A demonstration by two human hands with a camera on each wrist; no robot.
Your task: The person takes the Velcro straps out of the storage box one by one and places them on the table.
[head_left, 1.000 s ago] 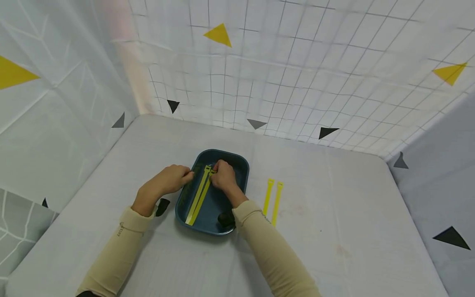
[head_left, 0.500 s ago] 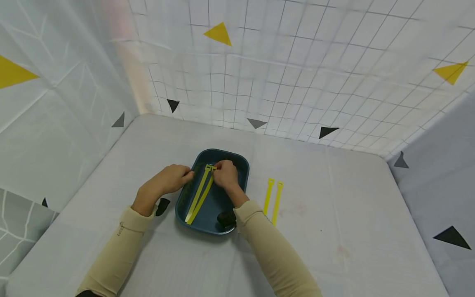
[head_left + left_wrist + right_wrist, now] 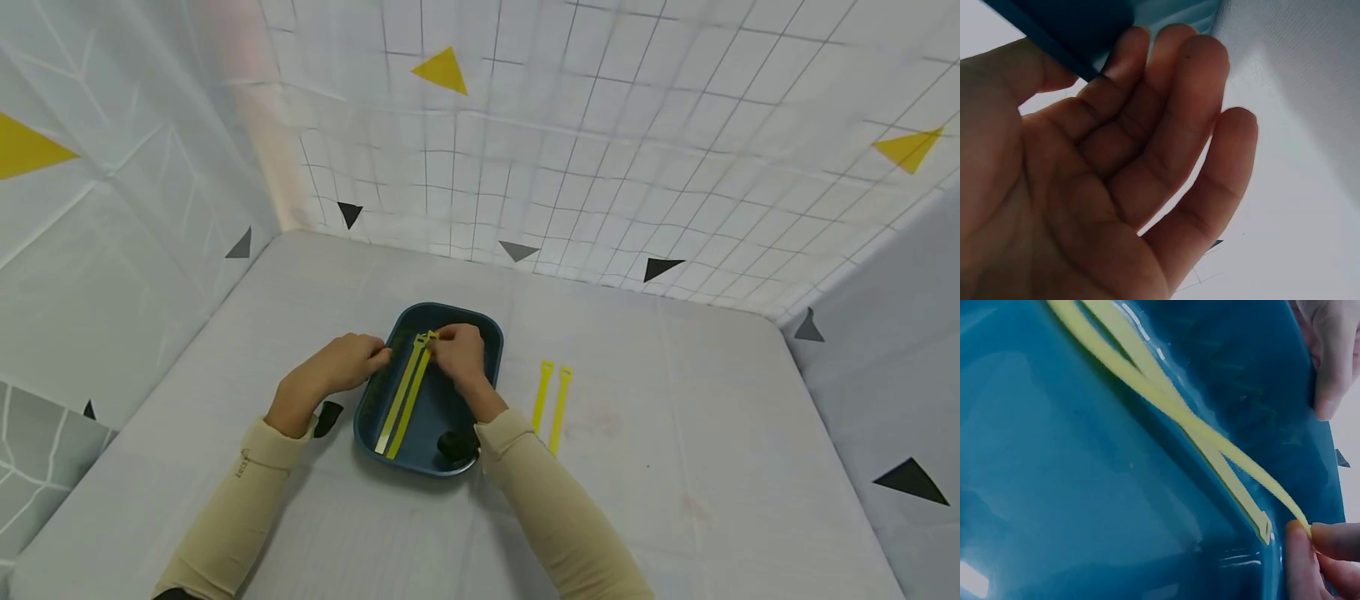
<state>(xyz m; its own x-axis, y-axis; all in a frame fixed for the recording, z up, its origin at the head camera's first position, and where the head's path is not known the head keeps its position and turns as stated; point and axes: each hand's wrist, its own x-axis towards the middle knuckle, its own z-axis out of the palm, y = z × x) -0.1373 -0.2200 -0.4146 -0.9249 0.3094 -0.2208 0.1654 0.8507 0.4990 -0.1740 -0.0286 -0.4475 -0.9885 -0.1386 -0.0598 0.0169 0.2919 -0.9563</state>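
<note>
A dark blue tray (image 3: 438, 412) lies on the white-covered table, and my left hand (image 3: 333, 364) holds its left wall. In the left wrist view the thumb is on one side of the tray wall (image 3: 1054, 40) and the fingers curl against the other. Inside the tray my right hand (image 3: 461, 357) pinches the head end of a yellow hook-and-loop cable tie (image 3: 1247, 464) between thumb and fingers. A second yellow cable tie (image 3: 1235, 487) lies flat along the tray's left side, crossed by the held one in the right wrist view. The pinched head is mostly hidden by the fingers.
Two more yellow cable ties, a left one (image 3: 542, 396) and a right one (image 3: 559, 412), lie side by side on the table right of the tray. The right sleeve (image 3: 558, 504) partly covers them. White sheet walls (image 3: 600, 150) stand behind and at the sides.
My right hand has shifted slightly right with the cable tie's head. The tie's tail swung left onto the other tie, then back right beside it. The left hand and tray have stayed still.
</note>
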